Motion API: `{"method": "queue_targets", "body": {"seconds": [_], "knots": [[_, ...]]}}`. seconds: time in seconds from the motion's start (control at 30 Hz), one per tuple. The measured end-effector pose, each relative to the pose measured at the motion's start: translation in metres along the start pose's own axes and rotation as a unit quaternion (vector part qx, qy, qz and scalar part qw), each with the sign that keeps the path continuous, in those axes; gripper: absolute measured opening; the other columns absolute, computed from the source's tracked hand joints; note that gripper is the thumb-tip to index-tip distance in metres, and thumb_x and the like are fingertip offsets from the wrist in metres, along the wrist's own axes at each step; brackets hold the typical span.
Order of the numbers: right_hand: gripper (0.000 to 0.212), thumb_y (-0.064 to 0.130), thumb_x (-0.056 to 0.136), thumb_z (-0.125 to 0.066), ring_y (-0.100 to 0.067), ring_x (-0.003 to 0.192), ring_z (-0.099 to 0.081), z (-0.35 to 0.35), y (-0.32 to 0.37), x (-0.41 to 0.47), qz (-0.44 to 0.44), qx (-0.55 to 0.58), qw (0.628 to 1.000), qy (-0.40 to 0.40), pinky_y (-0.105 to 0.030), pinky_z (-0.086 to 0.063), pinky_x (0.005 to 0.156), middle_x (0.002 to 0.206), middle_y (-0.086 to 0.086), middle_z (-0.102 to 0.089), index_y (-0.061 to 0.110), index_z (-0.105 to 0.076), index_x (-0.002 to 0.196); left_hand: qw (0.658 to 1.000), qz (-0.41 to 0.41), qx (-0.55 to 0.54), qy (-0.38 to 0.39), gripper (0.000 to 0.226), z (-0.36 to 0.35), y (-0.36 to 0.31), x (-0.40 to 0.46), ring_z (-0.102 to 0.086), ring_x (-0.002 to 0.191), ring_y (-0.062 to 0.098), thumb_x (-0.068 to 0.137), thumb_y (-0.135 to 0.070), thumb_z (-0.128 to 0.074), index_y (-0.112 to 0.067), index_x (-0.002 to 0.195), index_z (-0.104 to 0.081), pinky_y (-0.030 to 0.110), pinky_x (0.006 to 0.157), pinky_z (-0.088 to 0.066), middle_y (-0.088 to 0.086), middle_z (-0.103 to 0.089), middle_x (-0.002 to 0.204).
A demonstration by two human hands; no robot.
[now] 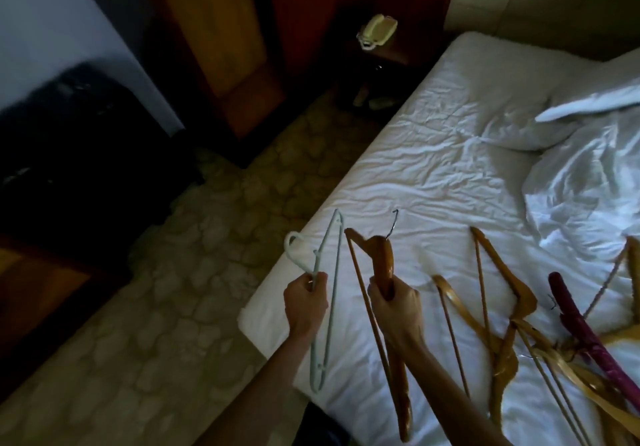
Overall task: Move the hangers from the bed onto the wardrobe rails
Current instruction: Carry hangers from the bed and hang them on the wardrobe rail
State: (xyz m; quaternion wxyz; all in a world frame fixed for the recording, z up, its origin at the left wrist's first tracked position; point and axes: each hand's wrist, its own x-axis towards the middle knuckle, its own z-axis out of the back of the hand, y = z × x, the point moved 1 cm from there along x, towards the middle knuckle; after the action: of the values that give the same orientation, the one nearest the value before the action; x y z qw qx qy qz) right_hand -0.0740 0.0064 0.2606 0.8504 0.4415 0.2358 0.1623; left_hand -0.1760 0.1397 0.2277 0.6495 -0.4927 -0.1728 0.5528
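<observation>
My left hand (305,302) grips a pale plastic hanger (329,293) near its hook, above the bed's near corner. My right hand (394,303) grips a brown wooden hanger (382,262) at its neck, its thin wire hook pointing up and away. Several more wooden hangers (498,307) lie in a loose tangle on the white sheet of the bed (433,168) to the right. A dark red padded hanger (575,324) lies among them. No wardrobe rail is visible.
A wooden wardrobe door (221,47) stands at the back left beyond the patterned floor (194,272). A telephone (377,32) sits on a dark bedside table. A dark bulky object (76,141) fills the left. Crumpled bedding (588,168) lies at the right.
</observation>
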Motion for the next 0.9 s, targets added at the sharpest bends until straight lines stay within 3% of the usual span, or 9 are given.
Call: {"method": "queue_targets", "body": {"seconds": [0.1, 0.2, 0.33, 0.4, 0.5, 0.57, 0.73, 0.83, 0.9], "knots": [[0.010, 0.016, 0.090, -0.066, -0.010, 0.040, -0.054, -0.018, 0.042, -0.020, 0.044, 0.008, 0.998, 0.051, -0.022, -0.046, 0.041, 0.054, -0.003, -0.062, 0.021, -0.067, 0.081, 0.996, 0.032, -0.054, -0.061, 0.033, 0.051, -0.005, -0.018, -0.058, 0.049, 0.010, 0.094, -0.024, -0.068, -0.013, 0.063, -0.069, 0.026, 0.062, -0.049, 0.000, -0.061, 0.049], [0.009, 0.014, 0.092, -0.065, -0.008, 0.041, -0.053, -0.050, 0.082, -0.044, 0.097, 0.019, 0.989, 0.113, -0.015, -0.041, 0.040, 0.058, -0.002, -0.064, 0.021, -0.068, 0.088, 0.988, 0.069, -0.095, -0.100, 0.034, 0.109, -0.001, -0.034, -0.058, 0.050, 0.012, 0.093, -0.026, -0.067, -0.004, 0.068, -0.072, 0.025, 0.061, -0.047, 0.002, -0.061, 0.051], [0.011, 0.019, 0.094, -0.065, -0.008, 0.047, -0.053, -0.104, 0.131, -0.073, 0.145, 0.010, 0.964, 0.221, -0.015, -0.044, 0.046, 0.061, -0.006, -0.059, 0.013, -0.066, 0.086, 0.973, 0.092, -0.134, -0.163, 0.038, 0.187, 0.008, -0.050, -0.060, 0.054, 0.016, 0.093, -0.027, -0.063, -0.002, 0.064, -0.070, 0.024, 0.061, -0.050, 0.011, -0.065, 0.061], [0.016, 0.019, 0.094, -0.067, -0.006, 0.050, -0.053, -0.133, 0.157, -0.088, 0.165, -0.002, 0.946, 0.280, -0.014, -0.045, 0.049, 0.063, -0.010, -0.057, 0.012, -0.061, 0.081, 0.960, 0.105, -0.178, -0.187, 0.032, 0.225, 0.016, -0.055, -0.060, 0.052, 0.005, 0.094, -0.020, -0.062, 0.001, 0.073, -0.073, 0.016, 0.057, -0.048, 0.009, -0.067, 0.062], [0.020, 0.017, 0.093, -0.068, -0.004, 0.052, -0.051, -0.192, 0.201, -0.116, 0.206, -0.015, 0.910, 0.360, -0.016, -0.046, 0.053, 0.063, -0.001, -0.051, 0.018, -0.057, 0.077, 0.944, 0.112, -0.227, -0.212, 0.028, 0.292, 0.042, -0.058, -0.060, 0.057, 0.006, 0.094, -0.026, -0.065, -0.007, 0.075, -0.075, 0.027, 0.064, -0.050, 0.002, -0.069, 0.063], [0.011, 0.018, 0.092, -0.069, -0.012, 0.059, -0.055, -0.230, 0.225, -0.133, 0.209, -0.030, 0.891, 0.402, -0.024, -0.050, 0.058, 0.068, -0.002, -0.054, 0.017, -0.061, 0.084, 0.939, 0.103, -0.241, -0.220, 0.028, 0.331, 0.061, -0.057, -0.059, 0.059, 0.008, 0.094, -0.029, -0.066, -0.011, 0.074, -0.074, 0.027, 0.063, -0.047, 0.001, -0.069, 0.064], [0.010, 0.029, 0.092, -0.069, -0.011, 0.053, -0.050, -0.333, 0.285, -0.186, 0.247, -0.037, 0.859, 0.447, -0.024, -0.045, 0.051, 0.063, 0.002, -0.051, 0.021, -0.064, 0.090, 0.914, 0.095, -0.275, -0.283, 0.019, 0.434, 0.105, -0.045, -0.057, 0.048, 0.005, 0.096, -0.020, -0.066, -0.004, 0.088, -0.073, 0.018, 0.054, -0.045, 0.003, -0.066, 0.057], [0.005, 0.030, 0.092, -0.068, -0.018, 0.061, -0.058, -0.396, 0.316, -0.219, 0.258, -0.052, 0.850, 0.456, -0.027, -0.049, 0.060, 0.073, -0.011, -0.060, 0.027, -0.065, 0.094, 0.911, 0.096, -0.263, -0.303, 0.015, 0.495, 0.133, -0.035, -0.061, 0.053, 0.006, 0.096, -0.022, -0.065, -0.010, 0.092, -0.074, 0.020, 0.056, -0.046, 0.002, -0.068, 0.060], [0.004, 0.026, 0.093, -0.067, -0.015, 0.060, -0.055, -0.434, 0.335, -0.235, 0.250, -0.046, 0.844, 0.472, -0.030, -0.050, 0.060, 0.074, -0.011, -0.058, 0.027, -0.065, 0.096, 0.907, 0.087, -0.273, -0.310, 0.012, 0.533, 0.146, -0.025, -0.061, 0.054, 0.007, 0.096, -0.020, -0.065, -0.012, 0.095, -0.074, 0.020, 0.056, -0.046, 0.001, -0.068, 0.060]]}}
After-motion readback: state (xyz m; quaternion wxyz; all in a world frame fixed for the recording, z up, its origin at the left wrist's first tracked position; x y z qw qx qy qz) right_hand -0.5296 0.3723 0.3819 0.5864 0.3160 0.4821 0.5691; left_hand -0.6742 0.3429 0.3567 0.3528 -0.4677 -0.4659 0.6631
